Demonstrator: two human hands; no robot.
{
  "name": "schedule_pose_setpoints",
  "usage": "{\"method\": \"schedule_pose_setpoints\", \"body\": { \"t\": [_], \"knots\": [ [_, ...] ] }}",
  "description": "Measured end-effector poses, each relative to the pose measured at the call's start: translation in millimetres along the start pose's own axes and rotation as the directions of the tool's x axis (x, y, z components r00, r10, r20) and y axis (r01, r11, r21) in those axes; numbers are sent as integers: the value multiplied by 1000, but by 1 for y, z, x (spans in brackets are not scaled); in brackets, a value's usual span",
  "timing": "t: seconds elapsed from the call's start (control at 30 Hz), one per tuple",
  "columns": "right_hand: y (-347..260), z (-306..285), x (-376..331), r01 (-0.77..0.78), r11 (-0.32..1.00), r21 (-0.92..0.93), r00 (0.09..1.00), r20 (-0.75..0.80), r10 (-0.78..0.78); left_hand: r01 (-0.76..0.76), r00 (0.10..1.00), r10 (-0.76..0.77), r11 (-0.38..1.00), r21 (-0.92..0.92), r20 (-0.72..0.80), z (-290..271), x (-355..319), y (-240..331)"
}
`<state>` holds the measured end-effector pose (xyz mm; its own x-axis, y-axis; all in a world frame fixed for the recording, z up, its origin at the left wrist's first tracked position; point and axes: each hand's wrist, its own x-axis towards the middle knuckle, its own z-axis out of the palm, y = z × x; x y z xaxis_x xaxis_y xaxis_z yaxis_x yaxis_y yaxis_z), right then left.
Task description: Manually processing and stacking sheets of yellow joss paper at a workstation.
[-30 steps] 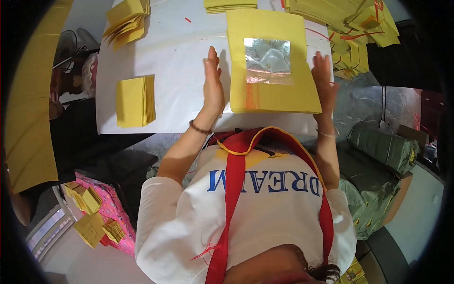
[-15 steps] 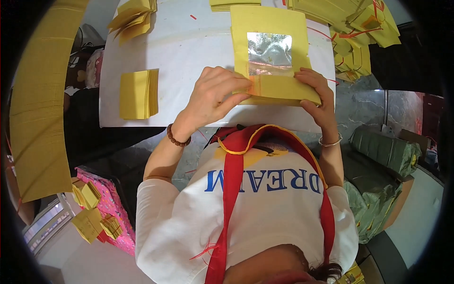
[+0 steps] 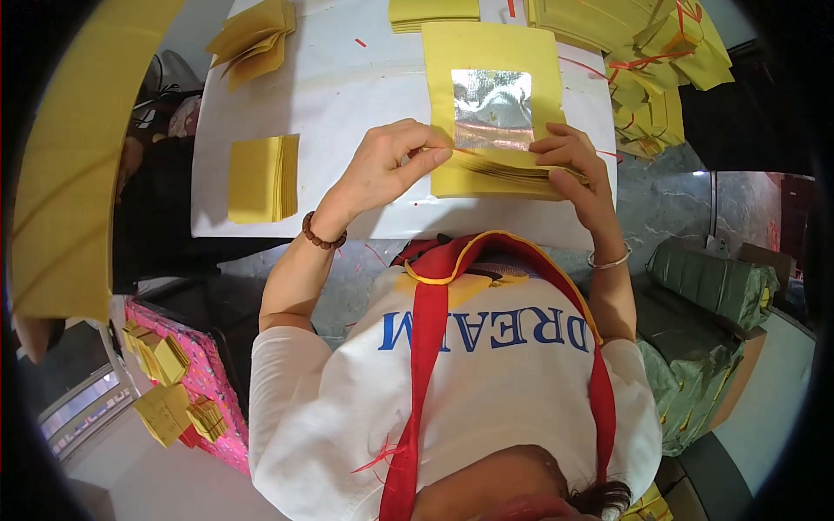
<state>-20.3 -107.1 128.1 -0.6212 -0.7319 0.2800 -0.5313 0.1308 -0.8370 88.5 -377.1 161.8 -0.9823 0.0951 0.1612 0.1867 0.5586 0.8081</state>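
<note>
A stack of yellow paper sheets point(image 3: 495, 54) with a silver foil square point(image 3: 493, 108) on top lies before me on the white table. Its near part is raised and bent, so several layered edges show above a flat yellow layer underneath. My left hand point(image 3: 387, 165) is closed in a pinch at the left end of the raised sheets, by the foil's lower left corner. At the right end, my right hand point(image 3: 578, 169) grips the same sheets, thumb low and fingers on top near the foil.
A folded yellow stack point(image 3: 261, 180) stands on the white table point(image 3: 347, 87) at left, with another, fanned yellow bundle point(image 3: 256, 39) behind it. Yellow bundles with red ties point(image 3: 651, 78) crowd the far right. A tall yellow sheet point(image 3: 69, 174) hangs at far left; green wrapped packages point(image 3: 695, 365) sit at right.
The near edge of the sheets has come up and the layers have separated, baring the flat part beneath. My left hand has shifted slightly away from me and left; my right hand stays at the right edge.
</note>
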Motion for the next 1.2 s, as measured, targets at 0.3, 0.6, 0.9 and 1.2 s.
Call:
{"method": "schedule_pose_setpoints", "body": {
  "t": [0.3,0.6,0.9,1.2],
  "knots": [
    [-2,3,-2,-101,974,202,994,-16,106,120,992,-117,990,-69,41,-1,3,-1],
    [1,2,-5,-97,961,258,995,-8,103,162,986,-156,982,-94,64,-1,1,-5],
    [6,1,-6,-76,942,326,995,-42,95,199,980,-192,956,-214,54,0,1,-10],
    [10,-1,4,-368,727,580,887,-15,461,-12,996,7,998,-66,-86,13,16,-27]
  ]
}}
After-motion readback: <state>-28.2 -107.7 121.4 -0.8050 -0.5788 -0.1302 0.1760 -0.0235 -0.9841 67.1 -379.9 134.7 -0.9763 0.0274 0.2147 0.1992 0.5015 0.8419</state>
